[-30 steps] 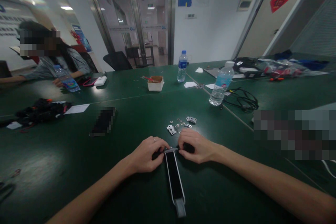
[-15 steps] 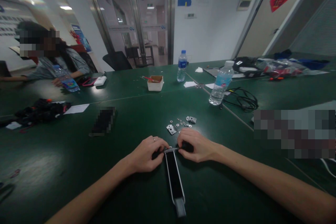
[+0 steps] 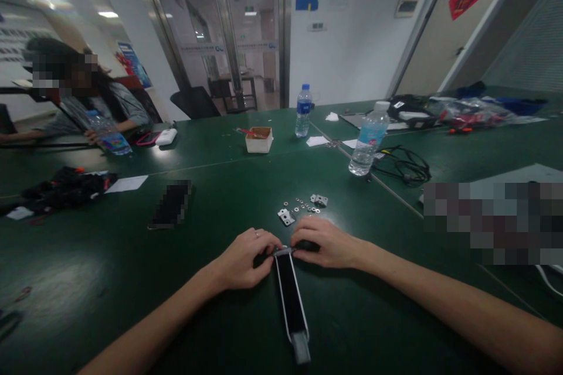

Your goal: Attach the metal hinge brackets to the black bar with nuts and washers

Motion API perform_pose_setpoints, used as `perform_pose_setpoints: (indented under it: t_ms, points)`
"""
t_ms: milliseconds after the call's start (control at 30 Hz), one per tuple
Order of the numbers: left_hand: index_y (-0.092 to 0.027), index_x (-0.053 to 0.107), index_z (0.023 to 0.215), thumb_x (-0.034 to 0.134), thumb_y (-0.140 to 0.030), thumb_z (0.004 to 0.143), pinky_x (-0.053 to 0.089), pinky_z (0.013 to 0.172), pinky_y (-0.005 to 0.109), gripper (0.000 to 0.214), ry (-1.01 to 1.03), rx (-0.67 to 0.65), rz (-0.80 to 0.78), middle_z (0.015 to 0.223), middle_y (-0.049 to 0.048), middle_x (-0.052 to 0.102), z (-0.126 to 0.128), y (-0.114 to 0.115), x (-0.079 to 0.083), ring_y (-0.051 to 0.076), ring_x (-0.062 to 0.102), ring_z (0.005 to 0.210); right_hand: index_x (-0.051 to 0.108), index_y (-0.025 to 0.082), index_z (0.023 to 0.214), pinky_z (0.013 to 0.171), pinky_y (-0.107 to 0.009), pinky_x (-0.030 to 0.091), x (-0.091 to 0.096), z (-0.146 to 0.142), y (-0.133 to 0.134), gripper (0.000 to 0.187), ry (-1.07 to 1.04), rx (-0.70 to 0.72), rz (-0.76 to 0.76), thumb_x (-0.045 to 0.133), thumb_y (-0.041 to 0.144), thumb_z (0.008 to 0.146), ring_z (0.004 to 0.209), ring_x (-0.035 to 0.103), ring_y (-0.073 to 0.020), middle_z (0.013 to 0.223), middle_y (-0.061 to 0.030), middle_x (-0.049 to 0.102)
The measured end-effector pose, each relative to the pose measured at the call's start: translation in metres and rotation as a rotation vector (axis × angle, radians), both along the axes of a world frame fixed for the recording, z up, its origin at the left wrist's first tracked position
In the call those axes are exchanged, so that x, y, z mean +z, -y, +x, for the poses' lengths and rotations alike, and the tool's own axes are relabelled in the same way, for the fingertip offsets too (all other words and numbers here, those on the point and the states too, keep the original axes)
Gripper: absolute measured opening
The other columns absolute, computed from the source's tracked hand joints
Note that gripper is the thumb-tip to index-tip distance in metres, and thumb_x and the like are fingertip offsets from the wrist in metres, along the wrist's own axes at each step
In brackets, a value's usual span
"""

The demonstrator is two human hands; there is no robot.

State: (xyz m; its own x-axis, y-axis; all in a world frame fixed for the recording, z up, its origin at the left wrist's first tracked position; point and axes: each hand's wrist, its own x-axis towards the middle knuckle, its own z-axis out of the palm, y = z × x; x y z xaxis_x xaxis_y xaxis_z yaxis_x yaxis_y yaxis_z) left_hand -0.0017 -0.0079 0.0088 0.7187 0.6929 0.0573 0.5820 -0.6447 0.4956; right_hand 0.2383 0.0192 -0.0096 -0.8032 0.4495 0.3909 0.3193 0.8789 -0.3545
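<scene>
A long narrow frame [image 3: 291,293] with white edges and a dark middle lies on the green table, pointing toward me. A grey block [image 3: 301,347] forms its near end, and a grey metal crosspiece [image 3: 284,251] spans its far end. My left hand [image 3: 250,255] is closed, its thumb and fingertips pinching the left side of that crosspiece. At the right side, my right hand [image 3: 328,243] is closed too, fingertips touching the crosspiece's end. Something dark shows inside its curled fingers, too hidden to name. Just beyond lie two metal brackets [image 3: 287,217] and several small rings [image 3: 303,207].
Left of my hands lies a dark phone [image 3: 170,205]. Farther off stand a small box [image 3: 258,140], a water bottle [image 3: 303,111] and a larger bottle [image 3: 368,140] beside coiled black cable [image 3: 404,165]. A person [image 3: 109,99] sits across at the left.
My right hand has shifted slightly left, closer against the frame's far end. The left hand and the frame hold nearly the same place. Dark bars now show in front of the other person.
</scene>
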Motion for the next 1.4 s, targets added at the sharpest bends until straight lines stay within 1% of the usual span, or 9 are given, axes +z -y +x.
perform_pose_setpoints:
  t_ms: [133, 267, 333, 700, 800, 933, 1000, 1167, 1400]
  points:
    - [-0.018, 0.058, 0.104, 0.049, -0.017, 0.084, 0.040, 0.069, 0.030, 0.021, 0.010, -0.004, -0.006, 0.083, 0.0018, 0.054, -0.001, 0.000, -0.001, 0.017, 0.050, 0.076, 0.060, 0.015, 0.093, 0.074, -0.033, 0.040, -0.002, 0.001, -0.002, 0.018, -0.078, -0.115, 0.034, 0.057, 0.031, 0.084, 0.083, 0.051, -0.0183, 0.090, -0.0068, 0.060]
    - [-0.018, 0.058, 0.106, 0.049, -0.016, 0.085, 0.040, 0.070, 0.031, 0.023, 0.002, 0.002, -0.030, 0.085, 0.0019, 0.054, -0.002, 0.000, 0.000, 0.017, 0.050, 0.076, 0.061, 0.016, 0.096, 0.079, -0.037, 0.039, -0.009, 0.002, -0.009, 0.016, -0.082, -0.435, 0.074, 0.052, 0.022, 0.084, 0.091, 0.049, -0.0221, 0.094, -0.0089, 0.061]
    - [-0.018, 0.058, 0.106, 0.049, -0.016, 0.085, 0.040, 0.070, 0.031, 0.023, 0.003, 0.001, -0.035, 0.084, 0.0017, 0.054, -0.001, 0.000, 0.001, 0.017, 0.050, 0.076, 0.062, 0.017, 0.097, 0.079, -0.037, 0.038, -0.012, 0.002, -0.012, 0.017, -0.025, -0.530, 0.066, 0.054, 0.021, 0.083, 0.094, 0.047, -0.0235, 0.096, -0.0094, 0.060]
    - [-0.018, 0.058, 0.106, 0.048, -0.016, 0.085, 0.039, 0.070, 0.030, 0.023, 0.005, -0.004, -0.019, 0.083, 0.0015, 0.054, 0.000, 0.000, 0.002, 0.016, 0.050, 0.074, 0.059, 0.017, 0.080, 0.077, -0.034, 0.037, -0.012, -0.001, -0.013, 0.001, 0.024, -0.544, -0.004, 0.058, 0.018, 0.079, 0.089, 0.047, -0.0213, 0.086, -0.0061, 0.058]
    - [-0.018, 0.058, 0.107, 0.048, -0.016, 0.085, 0.038, 0.069, 0.030, 0.024, 0.002, -0.008, -0.008, 0.082, 0.0015, 0.054, 0.000, -0.001, 0.002, 0.016, 0.050, 0.074, 0.055, 0.016, 0.075, 0.075, -0.034, 0.037, -0.008, 0.000, -0.011, 0.002, -0.010, -0.450, -0.021, 0.054, 0.016, 0.077, 0.081, 0.047, -0.0188, 0.081, -0.0048, 0.055]
    - [-0.018, 0.058, 0.106, 0.048, -0.016, 0.085, 0.038, 0.069, 0.030, 0.023, -0.001, -0.010, 0.002, 0.082, 0.0014, 0.054, 0.000, 0.000, 0.001, 0.016, 0.050, 0.074, 0.052, 0.016, 0.075, 0.068, -0.030, 0.038, -0.001, 0.005, -0.007, 0.002, -0.084, -0.090, -0.091, 0.050, 0.015, 0.074, 0.074, 0.046, -0.0156, 0.078, -0.0035, 0.052]
    - [-0.018, 0.058, 0.105, 0.048, -0.016, 0.084, 0.038, 0.069, 0.030, 0.023, -0.001, -0.010, 0.000, 0.082, 0.0014, 0.054, -0.001, 0.000, 0.001, 0.016, 0.050, 0.074, 0.051, 0.017, 0.075, 0.066, -0.029, 0.037, 0.000, 0.007, -0.006, 0.003, -0.101, 0.011, -0.114, 0.049, 0.015, 0.073, 0.071, 0.045, -0.0149, 0.075, -0.0025, 0.051]
    - [-0.018, 0.058, 0.106, 0.048, -0.016, 0.084, 0.038, 0.069, 0.030, 0.024, -0.006, -0.009, 0.004, 0.083, 0.0015, 0.054, 0.000, 0.000, 0.002, 0.016, 0.050, 0.075, 0.052, 0.016, 0.078, 0.065, -0.029, 0.037, 0.000, 0.009, -0.005, 0.004, -0.105, 0.061, -0.116, 0.050, 0.014, 0.076, 0.070, 0.045, -0.0142, 0.075, -0.0022, 0.052]
    - [-0.018, 0.058, 0.106, 0.049, -0.017, 0.084, 0.040, 0.070, 0.030, 0.024, -0.017, 0.001, -0.009, 0.084, 0.0017, 0.055, 0.000, 0.000, 0.002, 0.016, 0.050, 0.075, 0.055, 0.016, 0.086, 0.068, -0.029, 0.041, -0.002, 0.009, -0.005, 0.008, -0.069, 0.048, -0.112, 0.051, 0.012, 0.081, 0.076, 0.050, -0.0147, 0.081, -0.0036, 0.058]
